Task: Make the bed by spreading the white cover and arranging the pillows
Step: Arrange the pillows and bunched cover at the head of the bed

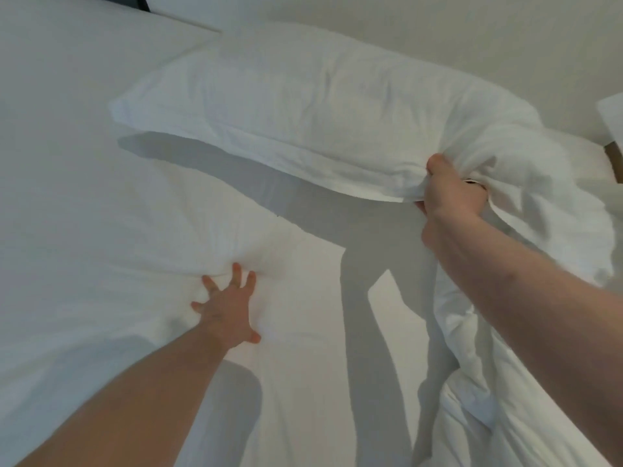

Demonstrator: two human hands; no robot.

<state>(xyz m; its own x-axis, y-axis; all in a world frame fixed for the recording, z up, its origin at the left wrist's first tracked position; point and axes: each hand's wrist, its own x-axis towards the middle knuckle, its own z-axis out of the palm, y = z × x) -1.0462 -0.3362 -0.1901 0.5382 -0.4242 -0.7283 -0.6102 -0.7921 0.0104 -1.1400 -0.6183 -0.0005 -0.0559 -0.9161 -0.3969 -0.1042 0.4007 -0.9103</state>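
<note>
Two plump white fabric pillows show. One long white pillow [320, 112] hangs in the air above the bed, tilted, its far corner toward the upper left and its near end bunched in the right hand [451, 193]. That hand's fingers [435, 165] are curled tight into the pillowcase fabric, gripping it from the side. The second white pillow [202, 227] lies flat on the bed below, partly in the lifted pillow's shadow. The left hand [229, 308] presses down on its near edge with fingers [236, 274] spread wide and nearly straight, the thumb out to the right; the cloth dimples around the fingertips, and nothing is held.

One rumpled white quilted cover [505, 399] is heaped along the right side of the bed, running from the lower right corner up past the right forearm, just beside the lifted pillow's gripped end. A smooth white fitted sheet [67, 197] covers the rest of the mattress to the left and between the two arms. Beyond the bed stands a plain off-white wall [438, 28].

No brand, label or writing can be read anywhere.
</note>
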